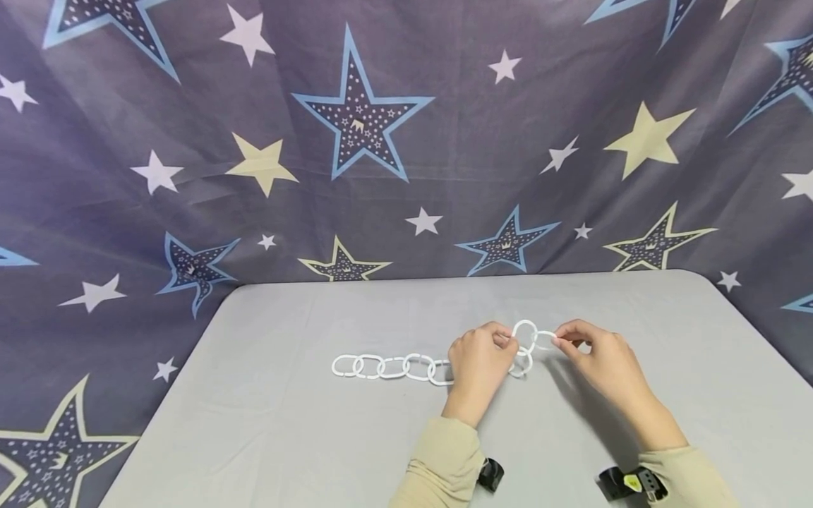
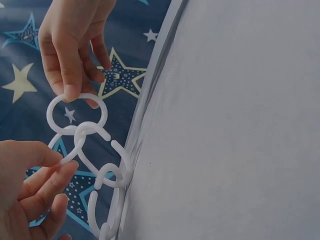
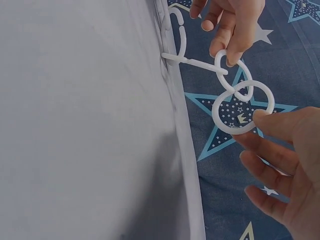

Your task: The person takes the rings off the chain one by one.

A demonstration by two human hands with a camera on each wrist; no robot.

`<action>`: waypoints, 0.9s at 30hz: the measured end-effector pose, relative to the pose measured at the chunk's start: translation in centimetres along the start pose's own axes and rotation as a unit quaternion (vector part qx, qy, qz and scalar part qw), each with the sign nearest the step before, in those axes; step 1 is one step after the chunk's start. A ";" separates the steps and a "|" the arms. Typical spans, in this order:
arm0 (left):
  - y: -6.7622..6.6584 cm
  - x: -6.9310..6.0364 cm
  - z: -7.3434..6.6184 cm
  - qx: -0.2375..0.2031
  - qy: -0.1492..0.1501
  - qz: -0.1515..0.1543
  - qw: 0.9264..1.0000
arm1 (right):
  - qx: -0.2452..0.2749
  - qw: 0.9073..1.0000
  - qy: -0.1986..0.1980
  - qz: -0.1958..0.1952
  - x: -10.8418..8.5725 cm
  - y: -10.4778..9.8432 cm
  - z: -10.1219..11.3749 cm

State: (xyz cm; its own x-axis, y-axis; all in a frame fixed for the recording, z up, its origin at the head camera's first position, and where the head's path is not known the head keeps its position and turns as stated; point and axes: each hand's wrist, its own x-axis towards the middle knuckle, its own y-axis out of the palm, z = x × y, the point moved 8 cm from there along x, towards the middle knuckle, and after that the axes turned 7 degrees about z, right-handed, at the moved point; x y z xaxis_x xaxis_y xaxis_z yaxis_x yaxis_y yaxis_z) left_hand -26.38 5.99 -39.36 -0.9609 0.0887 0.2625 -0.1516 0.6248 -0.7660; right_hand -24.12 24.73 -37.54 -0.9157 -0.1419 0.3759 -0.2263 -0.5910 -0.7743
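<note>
A chain of white plastic links (image 1: 394,367) runs along the table from the left toward both hands. My left hand (image 1: 479,360) pinches one link near the chain's right end between thumb and fingers, and that link (image 2: 80,145) is raised off the table. Between thumb and fingertips, my right hand (image 1: 606,367) pinches the end link (image 3: 243,107), which is hooked through the left hand's link. Just below the left fingertips another link (image 1: 522,363) hangs toward the table. Part of the chain is hidden behind the left hand in the head view.
The table (image 1: 267,423) has a light grey cover. Behind it hangs a dark cloth (image 1: 444,141) printed with stars. Beige sleeves (image 1: 441,466) cover both forearms, and a black strap device (image 1: 635,484) sits at the right wrist.
</note>
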 end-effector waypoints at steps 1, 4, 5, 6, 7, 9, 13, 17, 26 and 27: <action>0.0 0.0 0.0 -0.001 -0.002 0.000 1.000 | -0.001 1.000 -0.002 0.000 0.0 0.0 0.0; -0.1 0.0 0.1 -0.003 -0.005 -0.001 1.000 | -0.003 1.000 -0.007 -0.002 0.0 -0.1 0.1; -0.1 0.0 0.1 -0.004 -0.005 -0.002 1.000 | -0.004 1.000 -0.009 -0.004 0.0 -0.1 0.1; -0.1 0.0 0.1 -0.004 -0.004 -0.003 1.000 | -0.004 1.000 -0.010 -0.005 0.0 -0.2 0.1; -0.1 0.0 0.1 -0.005 -0.004 -0.004 1.000 | -0.004 1.000 -0.012 -0.008 0.0 -0.2 0.2; 0.0 0.0 0.1 -0.008 -0.004 -0.006 1.000 | -0.003 1.000 -0.015 -0.011 0.0 -0.3 0.2; 0.1 -0.1 0.2 -0.011 -0.009 -0.006 1.000 | -0.001 1.000 -0.014 -0.010 0.0 -0.3 0.3; 0.2 -0.1 0.1 -0.011 -0.016 -0.005 1.000 | -0.001 1.000 -0.005 -0.006 -0.1 -0.3 0.2; 0.1 -0.2 0.0 -0.012 -0.029 -0.009 0.999 | -0.007 1.000 0.021 -0.010 -0.2 -0.6 -0.2; 0.0 -0.2 0.1 -0.011 -0.032 -0.010 0.999 | -0.008 1.000 0.024 -0.011 -0.3 -0.6 -0.3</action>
State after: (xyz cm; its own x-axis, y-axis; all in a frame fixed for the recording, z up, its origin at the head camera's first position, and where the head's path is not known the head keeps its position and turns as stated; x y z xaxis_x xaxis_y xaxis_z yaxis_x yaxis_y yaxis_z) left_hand -26.24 5.92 -39.47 -0.9706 0.0275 0.2392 -0.1661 0.6426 -0.7479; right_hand -23.83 25.38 -37.30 -0.9253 -0.0897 0.3684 -0.2519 -0.5808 -0.7741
